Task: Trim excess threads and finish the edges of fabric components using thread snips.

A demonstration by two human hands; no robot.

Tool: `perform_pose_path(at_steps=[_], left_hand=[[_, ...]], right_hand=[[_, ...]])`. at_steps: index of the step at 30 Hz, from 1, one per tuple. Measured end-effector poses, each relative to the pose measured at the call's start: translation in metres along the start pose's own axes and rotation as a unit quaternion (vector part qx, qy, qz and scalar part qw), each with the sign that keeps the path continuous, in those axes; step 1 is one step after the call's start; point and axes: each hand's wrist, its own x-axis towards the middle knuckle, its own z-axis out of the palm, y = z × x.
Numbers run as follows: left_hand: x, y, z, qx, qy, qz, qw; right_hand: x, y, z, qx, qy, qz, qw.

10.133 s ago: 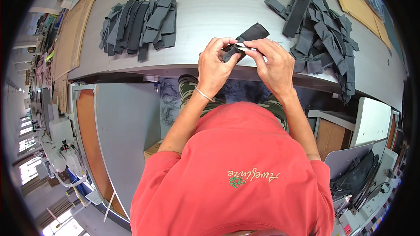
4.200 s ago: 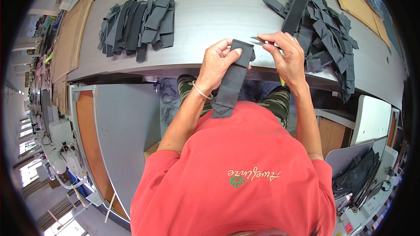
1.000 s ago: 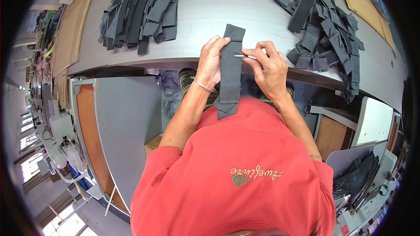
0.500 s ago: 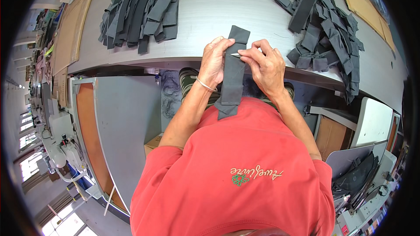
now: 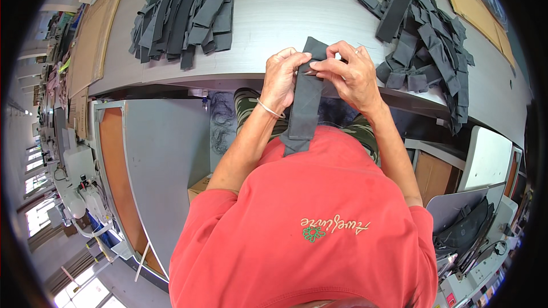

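Note:
A dark grey fabric strip [image 5: 305, 108] hangs lengthwise in front of my red shirt, its far end over the table edge and its near end folded by the shirt hem. My left hand [image 5: 281, 78] is closed on the strip's left edge, thumb on top near the far end. My right hand [image 5: 351, 77] is closed in a pinch at the right edge, close to the left thumb. A small pointed tool [image 5: 311, 72] shows at its fingertips against the cloth; most of it is hidden by the fingers.
On the pale table [image 5: 291, 0] lies a row of similar grey strips [image 5: 182, 23] at the left. A looser heap of strips [image 5: 428, 40] at the right droops over the front edge. A grey cabinet panel [image 5: 165, 159] stands at lower left, a cardboard box [image 5: 434, 179] at right.
My right hand has moved slightly up and right, its fingertips now higher on the strip. The strip's far end has shifted slightly right and down. My left hand keeps its hold.

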Motion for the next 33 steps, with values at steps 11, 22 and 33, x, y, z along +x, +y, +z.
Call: perform_pose_path(at_steps=[11, 22, 33], left_hand=[[0.005, 0.001, -0.004, -0.001, 0.001, -0.012, 1.000], [-0.005, 0.004, 0.002, 0.014, 0.013, -0.018, 1.000], [-0.003, 0.006, -0.001, 0.014, 0.020, -0.003, 1.000]], right_hand=[[-0.004, -0.011, -0.007, 0.241, -0.114, 0.060, 0.962], [-0.007, -0.013, -0.006, 0.029, 0.002, 0.062, 0.998], [-0.012, -0.025, -0.002, 0.143, 0.034, 0.156, 0.977]])
